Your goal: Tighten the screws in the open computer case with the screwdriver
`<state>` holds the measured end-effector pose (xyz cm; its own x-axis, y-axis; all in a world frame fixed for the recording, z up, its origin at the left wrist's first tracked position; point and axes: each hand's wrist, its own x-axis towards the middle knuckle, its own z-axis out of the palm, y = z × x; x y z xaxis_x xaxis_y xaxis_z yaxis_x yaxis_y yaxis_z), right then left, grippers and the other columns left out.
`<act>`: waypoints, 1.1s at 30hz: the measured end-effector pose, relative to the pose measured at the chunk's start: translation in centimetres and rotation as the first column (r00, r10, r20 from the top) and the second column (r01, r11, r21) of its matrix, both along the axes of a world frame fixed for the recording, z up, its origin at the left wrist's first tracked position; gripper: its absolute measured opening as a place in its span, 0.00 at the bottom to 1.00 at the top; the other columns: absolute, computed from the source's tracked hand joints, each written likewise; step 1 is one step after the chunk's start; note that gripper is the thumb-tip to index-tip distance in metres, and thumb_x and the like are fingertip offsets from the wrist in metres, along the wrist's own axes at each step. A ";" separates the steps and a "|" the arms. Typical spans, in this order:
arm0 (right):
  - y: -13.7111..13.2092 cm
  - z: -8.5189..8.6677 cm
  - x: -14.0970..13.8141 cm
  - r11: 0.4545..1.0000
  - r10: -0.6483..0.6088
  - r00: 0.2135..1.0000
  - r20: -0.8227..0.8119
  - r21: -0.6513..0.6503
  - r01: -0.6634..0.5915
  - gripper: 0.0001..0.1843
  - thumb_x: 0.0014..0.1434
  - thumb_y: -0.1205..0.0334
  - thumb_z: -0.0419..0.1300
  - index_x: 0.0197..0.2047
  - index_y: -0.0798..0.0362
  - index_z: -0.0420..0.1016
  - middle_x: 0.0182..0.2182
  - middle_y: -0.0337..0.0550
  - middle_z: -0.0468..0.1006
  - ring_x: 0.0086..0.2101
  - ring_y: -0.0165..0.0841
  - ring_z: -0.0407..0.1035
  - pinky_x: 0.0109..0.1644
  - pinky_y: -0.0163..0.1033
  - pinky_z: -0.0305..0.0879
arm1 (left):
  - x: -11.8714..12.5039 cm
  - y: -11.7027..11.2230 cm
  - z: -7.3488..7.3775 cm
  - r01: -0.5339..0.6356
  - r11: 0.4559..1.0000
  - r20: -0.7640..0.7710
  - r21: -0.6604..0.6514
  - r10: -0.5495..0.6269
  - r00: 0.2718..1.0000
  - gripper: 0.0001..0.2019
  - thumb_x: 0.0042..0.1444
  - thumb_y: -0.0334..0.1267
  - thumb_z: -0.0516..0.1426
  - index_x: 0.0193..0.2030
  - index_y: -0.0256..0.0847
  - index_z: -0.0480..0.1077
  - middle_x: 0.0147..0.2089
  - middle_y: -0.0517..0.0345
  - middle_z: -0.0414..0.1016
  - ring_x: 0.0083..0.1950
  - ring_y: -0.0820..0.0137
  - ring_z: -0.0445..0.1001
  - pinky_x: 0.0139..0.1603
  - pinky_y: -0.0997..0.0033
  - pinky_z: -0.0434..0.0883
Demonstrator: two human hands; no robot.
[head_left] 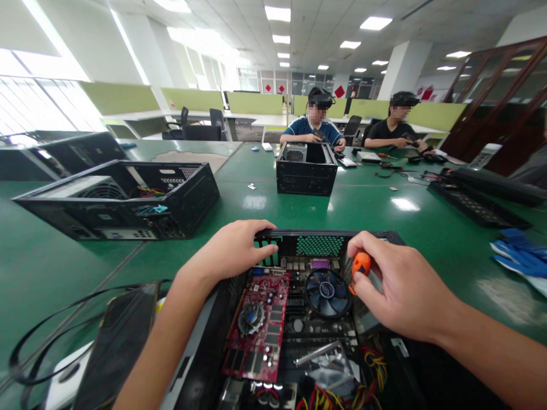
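The screwdriver [361, 265], orange-handled, stands at the right edge of the fan [327, 291] inside the open computer case [325, 233] on the green worktop [299, 210]. The right hand [399, 290] has its fingers clenched round the handle; the tip is hidden. The left hand [233, 250] rests released on the rear rim, above the red card [258, 324]. Judgement: keep the shaft upright, the pressure light and the case braced.
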<state>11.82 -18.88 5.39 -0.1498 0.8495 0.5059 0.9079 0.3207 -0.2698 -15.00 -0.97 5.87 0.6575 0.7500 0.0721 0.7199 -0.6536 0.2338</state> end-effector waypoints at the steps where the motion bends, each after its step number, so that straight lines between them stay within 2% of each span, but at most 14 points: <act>1: 0.0 0.0 0.1 1.000 0.012 1.000 -0.007 0.012 -0.011 0.08 0.61 0.67 0.58 0.43 0.46 0.69 0.26 0.32 0.77 0.23 0.34 0.72 0.29 0.39 0.64 | 0.0 0.0 0.0 -0.001 1.000 0.000 -0.001 0.001 1.000 0.26 0.65 0.52 0.60 0.64 0.42 0.81 0.61 0.47 0.87 0.58 0.50 0.85 0.65 0.56 0.77; 3: 0.0 0.0 0.3 0.997 0.055 0.998 -0.021 0.047 -0.054 0.08 0.64 0.67 0.58 0.46 0.47 0.71 0.29 0.34 0.81 0.26 0.34 0.76 0.31 0.39 0.69 | 0.1 0.0 0.0 0.000 1.000 0.001 -0.001 0.000 1.000 0.26 0.65 0.52 0.60 0.64 0.41 0.81 0.60 0.47 0.87 0.58 0.50 0.86 0.64 0.56 0.77; 6: -0.2 -0.2 0.5 0.979 0.173 0.985 -0.016 0.112 -0.170 0.13 0.71 0.65 0.58 0.57 0.48 0.75 0.43 0.45 0.90 0.39 0.39 0.85 0.44 0.43 0.79 | 0.1 -0.1 0.0 0.004 1.000 0.001 0.000 -0.004 1.000 0.26 0.65 0.51 0.61 0.64 0.41 0.81 0.60 0.46 0.88 0.58 0.50 0.86 0.64 0.56 0.77; 8: -0.2 -0.4 0.4 0.955 0.267 0.964 0.008 0.132 -0.266 0.18 0.74 0.66 0.58 0.64 0.49 0.74 0.52 0.50 0.90 0.48 0.41 0.86 0.54 0.45 0.81 | 0.2 -0.1 0.1 0.007 1.000 0.004 -0.003 -0.007 1.000 0.25 0.65 0.51 0.61 0.63 0.42 0.82 0.60 0.47 0.88 0.58 0.50 0.86 0.63 0.56 0.78; 10: -0.2 -0.4 0.3 0.928 0.351 0.936 0.036 0.123 -0.353 0.20 0.75 0.67 0.57 0.67 0.50 0.73 0.55 0.51 0.90 0.52 0.40 0.86 0.57 0.44 0.81 | 0.2 -0.1 0.1 0.010 1.000 0.014 -0.008 -0.010 1.000 0.23 0.65 0.50 0.61 0.61 0.44 0.83 0.60 0.49 0.88 0.58 0.51 0.86 0.62 0.58 0.78; 14: 0.1 -0.4 0.1 0.895 0.431 0.900 0.062 0.093 -0.435 0.20 0.76 0.67 0.57 0.68 0.52 0.73 0.56 0.52 0.90 0.53 0.40 0.86 0.56 0.45 0.83 | 0.1 -0.1 0.1 0.015 1.000 0.035 -0.011 -0.015 0.999 0.21 0.65 0.50 0.62 0.60 0.45 0.83 0.59 0.50 0.89 0.57 0.52 0.86 0.61 0.59 0.78; 18: 0.3 -0.4 0.1 0.896 0.430 0.901 0.056 0.092 -0.434 0.19 0.77 0.68 0.56 0.68 0.54 0.73 0.55 0.55 0.90 0.54 0.41 0.85 0.57 0.46 0.83 | 0.0 0.0 -0.1 0.019 1.000 0.049 -0.010 -0.019 0.999 0.20 0.64 0.50 0.63 0.58 0.45 0.84 0.58 0.50 0.89 0.57 0.53 0.86 0.61 0.59 0.78; 26: 0.5 -0.7 0.0 0.896 0.433 0.899 0.069 0.074 -0.438 0.18 0.78 0.68 0.56 0.67 0.53 0.74 0.53 0.53 0.90 0.52 0.40 0.86 0.52 0.44 0.82 | 0.0 -0.1 0.0 0.031 1.000 0.051 -0.007 -0.030 0.998 0.21 0.64 0.50 0.62 0.59 0.44 0.84 0.58 0.49 0.89 0.56 0.52 0.86 0.61 0.57 0.79; 33: 0.4 -0.5 -0.1 0.892 0.444 0.893 0.073 0.064 -0.448 0.16 0.79 0.67 0.55 0.65 0.53 0.74 0.53 0.54 0.90 0.51 0.40 0.86 0.51 0.44 0.82 | -0.1 0.0 -0.1 0.017 1.000 0.064 0.011 -0.018 0.998 0.21 0.63 0.51 0.63 0.59 0.48 0.84 0.56 0.52 0.90 0.55 0.53 0.87 0.61 0.59 0.79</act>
